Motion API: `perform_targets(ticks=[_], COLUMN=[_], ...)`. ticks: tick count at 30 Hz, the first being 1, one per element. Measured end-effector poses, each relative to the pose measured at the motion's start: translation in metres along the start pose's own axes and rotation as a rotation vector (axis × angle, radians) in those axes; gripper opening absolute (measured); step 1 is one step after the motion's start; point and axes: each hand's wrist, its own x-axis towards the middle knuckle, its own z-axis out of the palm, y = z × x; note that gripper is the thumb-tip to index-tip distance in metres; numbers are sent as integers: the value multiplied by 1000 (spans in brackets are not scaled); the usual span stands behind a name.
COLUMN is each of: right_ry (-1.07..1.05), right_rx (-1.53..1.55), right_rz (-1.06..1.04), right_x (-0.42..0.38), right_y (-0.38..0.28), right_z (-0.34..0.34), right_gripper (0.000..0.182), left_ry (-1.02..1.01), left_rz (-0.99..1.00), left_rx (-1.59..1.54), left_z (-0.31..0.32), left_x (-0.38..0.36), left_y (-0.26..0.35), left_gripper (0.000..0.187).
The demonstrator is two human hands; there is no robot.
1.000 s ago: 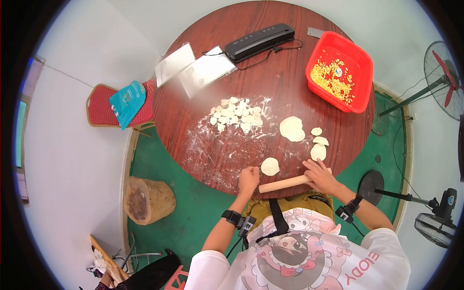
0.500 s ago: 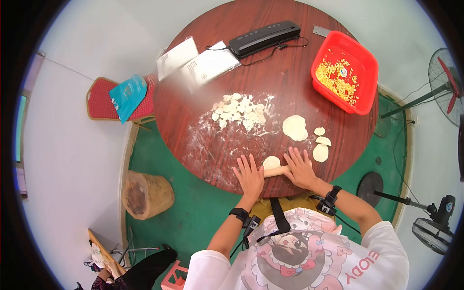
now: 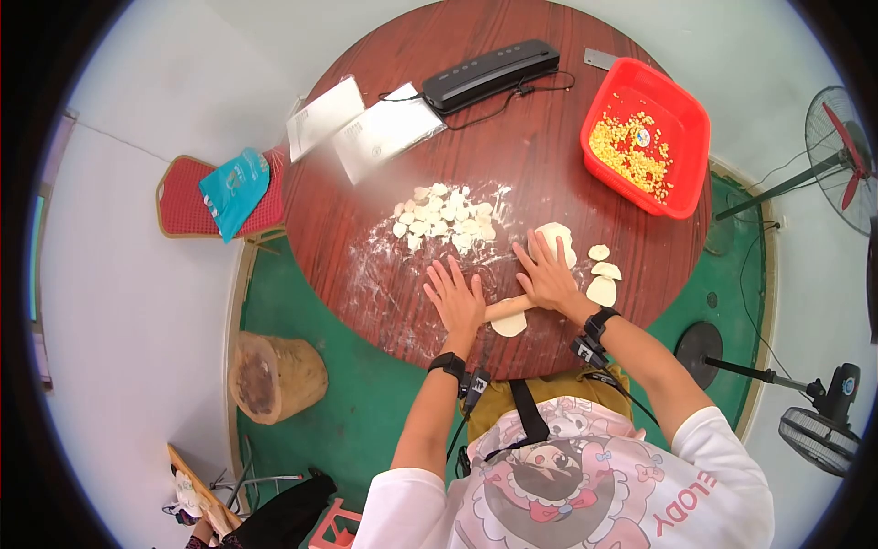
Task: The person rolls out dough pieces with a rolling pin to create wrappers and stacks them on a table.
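Observation:
A wooden rolling pin (image 3: 507,309) lies across a small flat dough piece (image 3: 509,325) near the front of the table. My left hand (image 3: 457,300) presses on the pin's left end, palm down, fingers stretched forward and apart. On the right end rests my right hand (image 3: 551,277), also flat, its fingertips over the edge of a larger dough sheet (image 3: 563,240). Right of that hand are a dough round (image 3: 601,291) and smaller dough pieces (image 3: 606,270). Beyond my left hand sits a heap of small floured dough pieces (image 3: 444,218).
A red basin (image 3: 688,174) with yellow bits stands at the table's right. At the back are a black sealer-like machine (image 3: 491,75) and white packets (image 3: 389,133). A red chair (image 3: 178,197), a log stool (image 3: 279,375) and fans (image 3: 817,439) surround the round table (image 3: 366,311).
Both hands have pushed the rolling pin forward, away from my body, and slightly left. The pin has gone from the dough's near edge to its far part.

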Motion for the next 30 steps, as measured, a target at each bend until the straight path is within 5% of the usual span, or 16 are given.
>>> perform_targets(ticks=[16, 30], right_ry=[-41, 45], right_rx=[19, 39], right_rz=[-40, -99], right_x=[-50, 32], right_y=[-13, -11], right_z=[-3, 8], right_gripper=[60, 56], left_ry=[-133, 55], left_rz=[124, -18], left_rx=[36, -37], left_z=[-12, -4], left_x=[-68, -14], left_y=[2, -11], left_gripper=[61, 57])
